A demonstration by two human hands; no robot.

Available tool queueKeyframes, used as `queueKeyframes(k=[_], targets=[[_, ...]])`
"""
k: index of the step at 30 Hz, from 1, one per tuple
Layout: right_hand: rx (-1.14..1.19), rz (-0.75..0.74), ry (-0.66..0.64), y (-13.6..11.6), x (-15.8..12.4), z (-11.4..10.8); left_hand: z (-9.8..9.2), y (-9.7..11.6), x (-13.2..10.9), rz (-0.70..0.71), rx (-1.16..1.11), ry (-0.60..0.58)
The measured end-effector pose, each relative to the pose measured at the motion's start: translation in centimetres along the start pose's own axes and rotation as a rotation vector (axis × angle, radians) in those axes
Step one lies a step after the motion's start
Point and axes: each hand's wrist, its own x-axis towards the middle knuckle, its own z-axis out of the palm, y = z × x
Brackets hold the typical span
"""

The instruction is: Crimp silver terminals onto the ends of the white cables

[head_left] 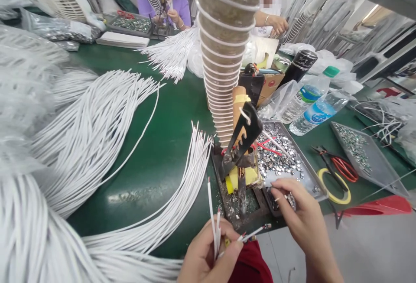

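My left hand (208,252) is closed round a few thin white wires (212,213) near the table's front edge, their stripped ends pointing up and to the right. My right hand (297,213) reaches into the near corner of a metal tray (316,179) full of small shiny metal clips (276,157), fingers pinched among them; what they hold is too small to make out. Between the hands stands a small black hand press (242,153) on a dirty base.
Big bundles of white wires (97,135) cover the green table (162,135) at left. A tall wire-wrapped cone (224,49), water bottles (312,101), red-handled pliers (338,166), a yellow tape ring (334,187) and a second clip tray (367,157) stand around. Two other people work at the far side.
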Motion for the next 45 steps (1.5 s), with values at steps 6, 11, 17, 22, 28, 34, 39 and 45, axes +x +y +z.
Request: queueKeyframes(k=[6,11,17,22,28,34,39,45], targets=[[0.187,-0.091,0.034,-2.1,-1.6,-0.2,-0.1,1.3,0.4,0.001,0.004,-0.023],[0.290,-0.222,-0.072,-4.6,-2.1,0.2,0.4,2.2,0.5,-0.011,-0.098,-0.032],[0.257,-0.357,-0.056,-5.9,-1.8,0.8,1.1,2.7,0.5,-0.093,-0.241,0.010],[0.172,-0.341,-0.032,-5.6,-2.6,0.6,1.3,3.2,0.6,-0.124,-0.294,-0.004],[0.139,-0.255,-0.012,-4.9,-4.1,1.0,1.1,3.0,1.0,-0.146,-0.306,0.008],[0.034,-0.300,0.048,-5.0,-4.1,1.6,1.1,3.4,1.5,-0.137,-0.299,0.004],[-0.049,-0.273,0.108,-5.4,-4.1,1.8,1.1,4.1,1.6,-0.145,-0.301,0.020],[-0.075,-0.334,0.141,-5.8,-4.0,2.3,1.4,4.0,1.3,-0.105,-0.262,0.039]])
